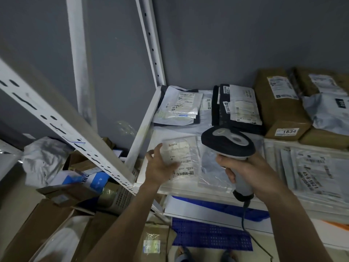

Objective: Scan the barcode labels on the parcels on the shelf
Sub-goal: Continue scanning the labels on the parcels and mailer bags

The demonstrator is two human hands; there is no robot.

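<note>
My left hand (160, 165) holds the left edge of a clear plastic parcel (186, 157) with a white label, at the front left of the white shelf (149, 120). My right hand (243, 167) grips the grey handle of a barcode scanner (228, 142), whose dark head sits just right of that parcel and points down at the shelf. A cable hangs from the scanner's handle. More labelled parcels lie behind: a pale bag (179, 108) and a black bag (238, 106).
Brown cardboard boxes (279, 104) and a grey bag (328, 110) stand at the back right; flat labelled bags (313, 171) are stacked front right. White slotted uprights (62, 127) cross at left. Boxes and bags crowd the floor at left; a blue mat (209, 235) lies below.
</note>
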